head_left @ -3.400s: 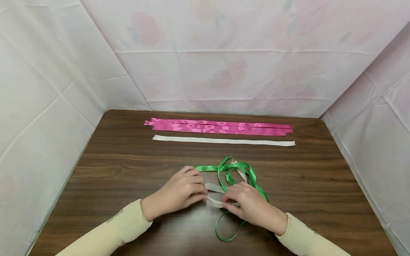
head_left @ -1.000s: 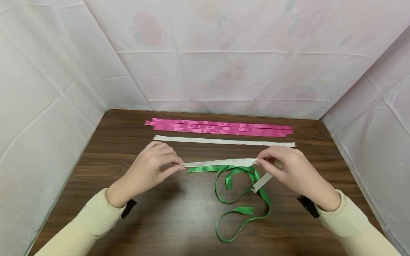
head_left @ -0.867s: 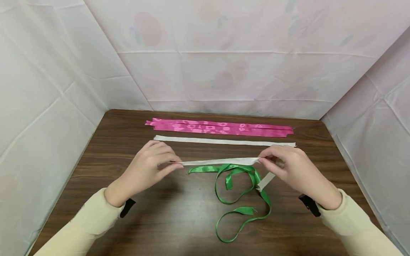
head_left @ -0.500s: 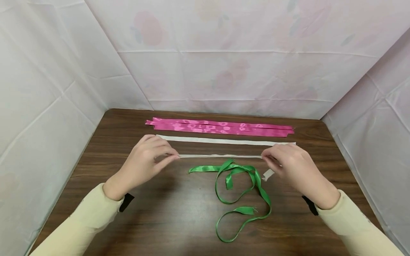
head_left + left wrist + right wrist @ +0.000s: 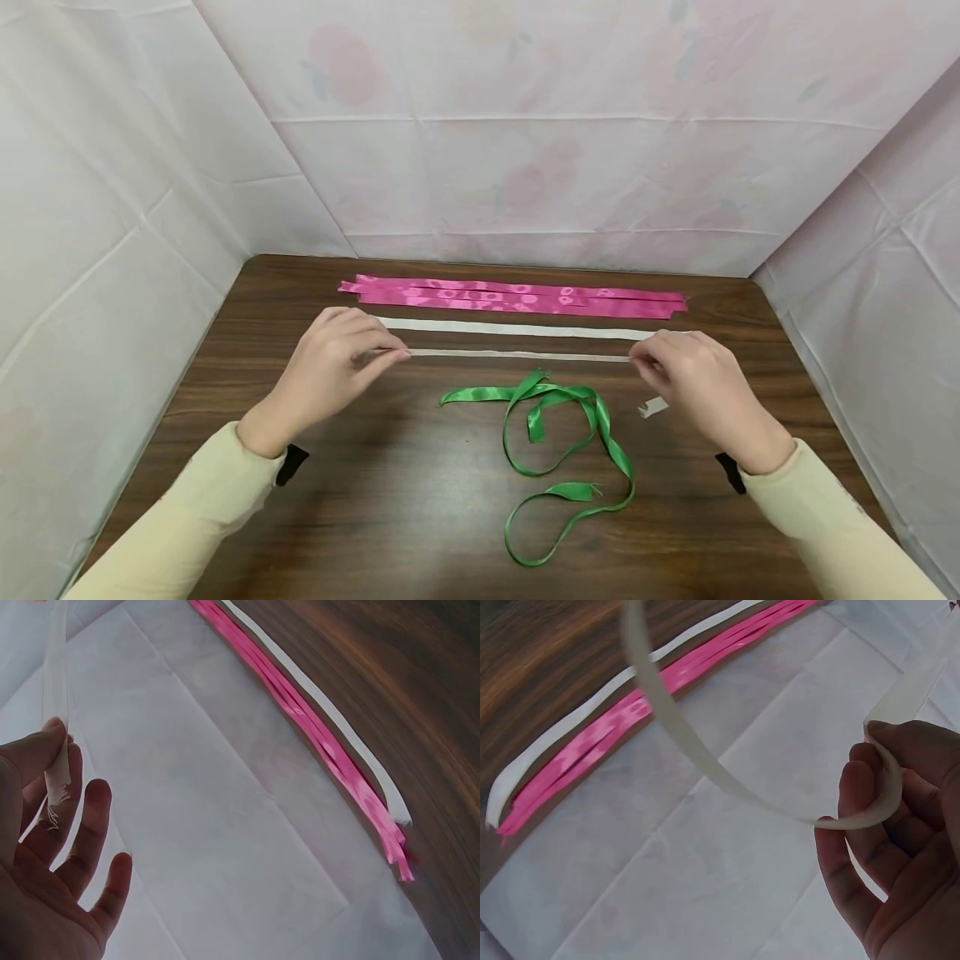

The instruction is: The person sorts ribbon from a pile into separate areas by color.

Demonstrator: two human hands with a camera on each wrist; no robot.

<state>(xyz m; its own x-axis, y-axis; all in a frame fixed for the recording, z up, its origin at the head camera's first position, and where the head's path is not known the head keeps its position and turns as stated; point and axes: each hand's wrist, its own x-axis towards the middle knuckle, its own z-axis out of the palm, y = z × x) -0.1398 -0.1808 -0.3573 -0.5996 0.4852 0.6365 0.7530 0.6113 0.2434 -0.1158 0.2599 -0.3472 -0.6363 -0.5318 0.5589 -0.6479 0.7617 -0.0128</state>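
Note:
A white ribbon (image 5: pixel 517 356) is stretched nearly level between my two hands, raised off the table. My left hand (image 5: pixel 330 360) pinches it near its frayed end, thumb against forefinger, as the left wrist view shows. With thumb and fingertips my right hand (image 5: pixel 701 392) pinches the same ribbon farther along. The ribbon's loose tail (image 5: pixel 705 761) curls down from that hand in the right wrist view, and its end shows below the hand in the head view. Just behind the stretched piece, another white ribbon (image 5: pixel 517 329) lies straight, its ends partly hidden by my hands.
Pink satin ribbons (image 5: pixel 510 298) lie side by side along the back of the brown wooden table (image 5: pixel 360 517). A green satin ribbon (image 5: pixel 618 458) lies in loose loops in front of my hands. Pale cloth (image 5: pixel 540 183) walls stand behind and at both sides.
Earlier my hands were close together by the green ribbon with the white one slack. They have since spread apart and moved back, pulling it straight, away from the green loops.

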